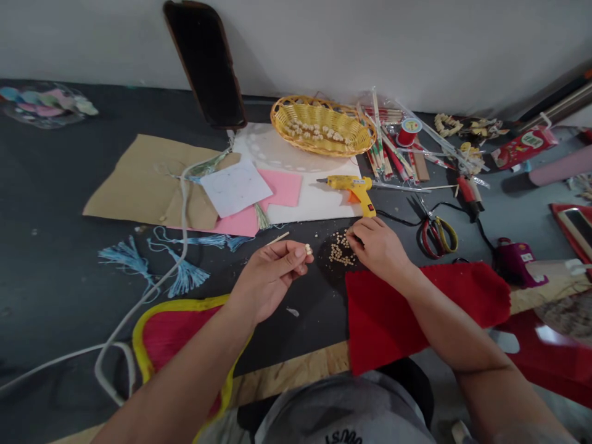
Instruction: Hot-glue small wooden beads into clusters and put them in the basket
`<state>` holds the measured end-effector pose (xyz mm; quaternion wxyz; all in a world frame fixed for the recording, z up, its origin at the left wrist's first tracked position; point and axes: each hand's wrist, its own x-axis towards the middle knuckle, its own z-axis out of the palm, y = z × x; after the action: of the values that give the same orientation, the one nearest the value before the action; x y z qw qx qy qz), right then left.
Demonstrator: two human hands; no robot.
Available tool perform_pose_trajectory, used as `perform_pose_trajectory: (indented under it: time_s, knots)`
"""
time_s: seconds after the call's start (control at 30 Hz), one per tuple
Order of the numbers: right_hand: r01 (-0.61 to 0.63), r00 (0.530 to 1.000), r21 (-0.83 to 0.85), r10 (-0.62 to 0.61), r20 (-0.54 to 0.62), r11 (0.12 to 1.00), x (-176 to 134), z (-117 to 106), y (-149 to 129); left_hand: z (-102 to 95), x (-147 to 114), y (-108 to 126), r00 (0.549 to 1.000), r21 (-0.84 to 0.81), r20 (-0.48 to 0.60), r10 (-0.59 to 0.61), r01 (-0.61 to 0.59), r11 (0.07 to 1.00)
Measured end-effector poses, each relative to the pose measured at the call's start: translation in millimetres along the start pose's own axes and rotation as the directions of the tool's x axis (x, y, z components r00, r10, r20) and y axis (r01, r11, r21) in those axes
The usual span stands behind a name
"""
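Note:
My left hand (pixel 280 271) is closed, pinching a small cluster of pale beads (pixel 308 249) between thumb and fingertips. A thin pale stick (pixel 278 238) shows just behind its fingers; whether the hand holds it I cannot tell. On the dark table lies a loose pile of tiny cream beads (pixel 341 251). At the pile's right edge is my right hand (pixel 377 246), its fingers drawn together and pointing down. What sits between those fingertips is hidden. Just beyond it, a yellow glue gun (pixel 351 188) rests partly on a white sheet (pixel 296 213).
Red-and-yellow-handled scissors (pixel 437 234) lie right of the glue gun. A yellow basket (pixel 324 126) holding small bead clusters stands at the back. Red cloth (pixel 383 314) covers the front edge. Blue tassels (pixel 187 274) and a white cable (pixel 184 216) lie left. A phone (pixel 208 68) leans against the wall.

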<state>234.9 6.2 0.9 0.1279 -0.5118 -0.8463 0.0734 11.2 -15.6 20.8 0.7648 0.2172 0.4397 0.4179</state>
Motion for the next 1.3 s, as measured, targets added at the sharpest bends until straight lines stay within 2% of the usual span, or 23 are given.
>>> perform_pose_trajectory:
  time_s: [0.23, 0.4, 1.0, 1.17, 1.3]
  knots:
    - [0.038, 0.998, 0.035, -0.039, 0.043, 0.999, -0.8, -3.4, 0.9, -1.8, 1.5, -1.7, 1.000, -0.004, 0.024, 0.008, -0.008, 1.000]
    - [0.017, 0.999, 0.041, -0.019, 0.034, 0.999, -1.0, -3.9, 0.3, -2.0, 1.5, -1.9, 1.000, 0.005, 0.022, 0.001, -0.002, 1.000]
    - [0.022, 0.999, -0.048, -0.019, 0.045, 0.999, 1.7, -3.8, -5.5, -1.4, 1.4, -6.9, 0.999, 0.029, 0.034, -0.005, 0.004, 1.000]
    - [0.017, 0.998, 0.013, -0.017, 0.052, 1.000, 0.6, -5.8, -1.5, -1.3, 1.5, -5.6, 1.000, 0.030, 0.030, 0.007, -0.008, 1.000]
    - [-0.009, 1.000, 0.104, 0.007, 0.013, 0.995, -7.1, -9.6, 1.7, -1.9, 1.2, -4.8, 0.999, 0.027, 0.034, 0.013, -0.014, 1.000]
